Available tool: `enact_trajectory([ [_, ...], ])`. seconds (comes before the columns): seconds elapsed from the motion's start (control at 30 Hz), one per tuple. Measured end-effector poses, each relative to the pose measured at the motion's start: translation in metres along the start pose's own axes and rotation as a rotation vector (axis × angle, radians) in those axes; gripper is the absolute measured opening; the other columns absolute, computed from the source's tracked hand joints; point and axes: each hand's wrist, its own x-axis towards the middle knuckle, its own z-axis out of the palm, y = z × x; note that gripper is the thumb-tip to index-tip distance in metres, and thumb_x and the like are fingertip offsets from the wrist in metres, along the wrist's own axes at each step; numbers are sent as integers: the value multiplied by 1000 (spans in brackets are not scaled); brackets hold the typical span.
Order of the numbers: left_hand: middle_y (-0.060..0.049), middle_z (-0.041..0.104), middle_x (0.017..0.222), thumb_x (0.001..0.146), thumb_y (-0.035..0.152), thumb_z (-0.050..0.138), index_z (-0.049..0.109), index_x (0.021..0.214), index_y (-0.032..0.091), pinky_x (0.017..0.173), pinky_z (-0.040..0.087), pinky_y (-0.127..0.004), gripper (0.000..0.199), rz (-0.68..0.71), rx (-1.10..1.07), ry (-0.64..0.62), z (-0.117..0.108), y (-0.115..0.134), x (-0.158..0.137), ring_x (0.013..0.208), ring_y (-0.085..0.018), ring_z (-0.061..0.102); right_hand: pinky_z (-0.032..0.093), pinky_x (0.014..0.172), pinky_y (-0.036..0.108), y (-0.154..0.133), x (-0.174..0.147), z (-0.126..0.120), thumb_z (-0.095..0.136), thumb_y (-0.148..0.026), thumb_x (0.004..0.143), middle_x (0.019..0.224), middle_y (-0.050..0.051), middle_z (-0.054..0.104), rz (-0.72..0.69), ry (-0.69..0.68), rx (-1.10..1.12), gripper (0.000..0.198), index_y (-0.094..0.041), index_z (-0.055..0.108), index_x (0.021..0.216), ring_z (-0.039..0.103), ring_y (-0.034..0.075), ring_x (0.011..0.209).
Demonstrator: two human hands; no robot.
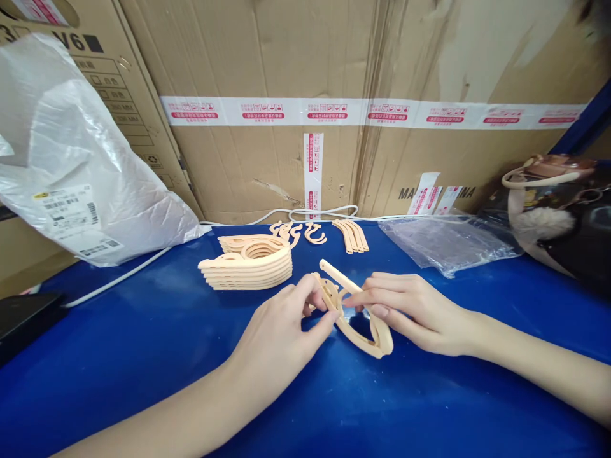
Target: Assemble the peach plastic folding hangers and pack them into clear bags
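Observation:
A cream plastic folding hanger (359, 340) is held just above the blue table, tilted, with one slim arm sticking up toward the far left. My left hand (281, 327) pinches its hub end between thumb and fingers. On the other side, my right hand (420, 312) has its fingers closed around the raised arm, the index finger reaching toward the middle. Part of the hub is hidden by my left fingers. Beyond my left hand lies a stack of matching hanger pieces (248, 273). Loose hooks (315, 234) and several short curved bars (351, 236) rest farther back.
Large cardboard boxes (267, 165) stand behind the blue table (305, 407). A white shipping bag (71, 165) leans at left, above a dark flat object (28, 324). A white cable (119, 277) runs along the back. Clear plastic bag (449, 245) and dark handbag (563, 222) sit at right.

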Motion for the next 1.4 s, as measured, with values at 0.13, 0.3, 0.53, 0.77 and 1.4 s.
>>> enact_trajectory([
  [0.13,4,61,77,81,33,63,40,78,23,60,47,-27,25,-57,-24,15,3,-4,3,66,-15,57,43,66,29,-12,0,-2,36,-18,98,82,5,64,-38,-35,36,36,-19,56,127,55,17,73],
  [0.3,5,55,71,80,30,61,43,81,23,55,42,-25,19,-57,60,42,1,-6,5,61,-14,54,46,67,26,-15,0,8,43,-19,96,88,3,66,14,38,121,29,-22,50,124,60,14,74],
  [0.53,5,60,82,81,18,62,44,78,21,63,40,-26,18,59,39,-79,-2,-3,2,75,-15,57,48,62,27,21,6,11,46,-28,96,78,0,61,362,341,31,14,-21,54,106,58,15,67],
  [0.77,4,60,82,85,13,64,55,85,21,59,37,-23,12,283,146,-187,-5,0,1,77,-15,54,46,94,39,29,23,21,54,-37,94,110,7,58,180,96,-87,29,-26,64,118,56,21,106],
  [1.4,-2,68,88,96,18,51,64,88,16,62,48,-28,16,417,688,-27,-2,-14,24,83,-20,58,51,65,31,41,15,-22,54,-41,90,71,0,65,540,855,656,17,-24,56,92,64,17,67],
])
